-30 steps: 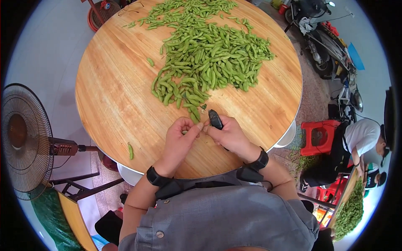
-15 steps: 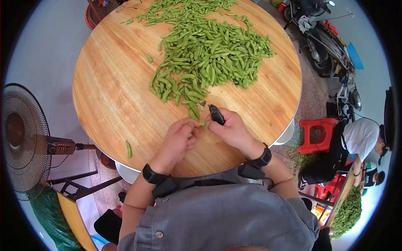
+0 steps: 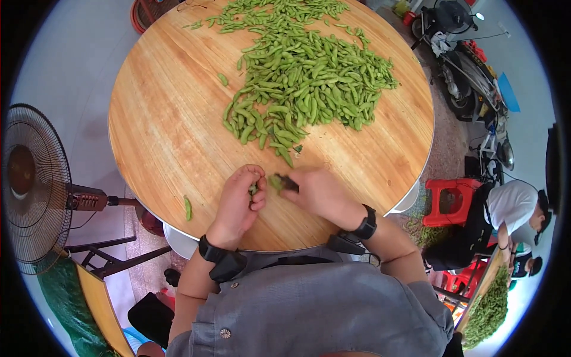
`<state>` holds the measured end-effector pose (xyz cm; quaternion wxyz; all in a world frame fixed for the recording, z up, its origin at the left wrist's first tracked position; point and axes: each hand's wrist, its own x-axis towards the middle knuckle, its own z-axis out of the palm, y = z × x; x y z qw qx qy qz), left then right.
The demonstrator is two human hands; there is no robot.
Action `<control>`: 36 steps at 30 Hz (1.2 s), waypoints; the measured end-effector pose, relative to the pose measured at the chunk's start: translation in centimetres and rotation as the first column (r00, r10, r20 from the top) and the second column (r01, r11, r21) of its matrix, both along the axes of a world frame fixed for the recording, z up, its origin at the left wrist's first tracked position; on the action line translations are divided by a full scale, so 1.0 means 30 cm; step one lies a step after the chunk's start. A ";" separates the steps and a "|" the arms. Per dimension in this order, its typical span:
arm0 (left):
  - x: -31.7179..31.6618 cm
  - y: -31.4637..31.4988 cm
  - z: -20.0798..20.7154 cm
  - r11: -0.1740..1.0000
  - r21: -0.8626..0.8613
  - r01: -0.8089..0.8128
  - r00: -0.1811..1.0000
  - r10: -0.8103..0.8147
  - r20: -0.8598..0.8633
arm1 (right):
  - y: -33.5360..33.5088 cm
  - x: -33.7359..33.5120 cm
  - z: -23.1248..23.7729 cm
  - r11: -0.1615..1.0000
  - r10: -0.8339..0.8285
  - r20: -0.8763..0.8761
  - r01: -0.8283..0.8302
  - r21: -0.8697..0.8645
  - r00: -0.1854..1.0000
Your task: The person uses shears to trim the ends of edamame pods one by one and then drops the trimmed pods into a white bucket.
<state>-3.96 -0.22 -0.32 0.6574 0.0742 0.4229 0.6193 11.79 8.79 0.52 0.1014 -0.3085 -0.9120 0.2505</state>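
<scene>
A heap of green soybean pods covers the far middle of the round wooden table. Near the table's front edge, my left hand is curled closed around a piece of green pod, largely hidden by its fingers. To its right, my right hand grips a small black tool that points left; motion blur hides its exact kind. At the tool's tip is a blurred green piece, apparently pod. A gap separates the two hands.
Single pods lie left of my left hand and left of the heap. A standing fan is at the left. On the right are a red stool, a motorbike and a person in white beside more greenery.
My hands have come apart from a shared pod. The black tool, which pointed away from me, now points left. The whole view has shifted slightly.
</scene>
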 end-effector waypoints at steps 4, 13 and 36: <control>-0.013 -0.002 0.002 0.996 0.007 -0.093 0.995 0.093 0.019 | 0.022 -0.011 -0.020 0.995 -0.061 -0.099 0.052 -0.087 0.993; 0.035 0.010 0.008 0.998 -0.013 -0.056 0.995 0.055 -0.087 | 0.071 -0.016 0.018 0.901 -0.230 -0.183 0.138 -0.411 0.956; 0.093 0.019 0.032 0.978 0.102 0.182 0.980 -0.173 -0.093 | -0.042 0.090 0.086 0.610 -0.235 -0.308 -0.107 -0.785 0.922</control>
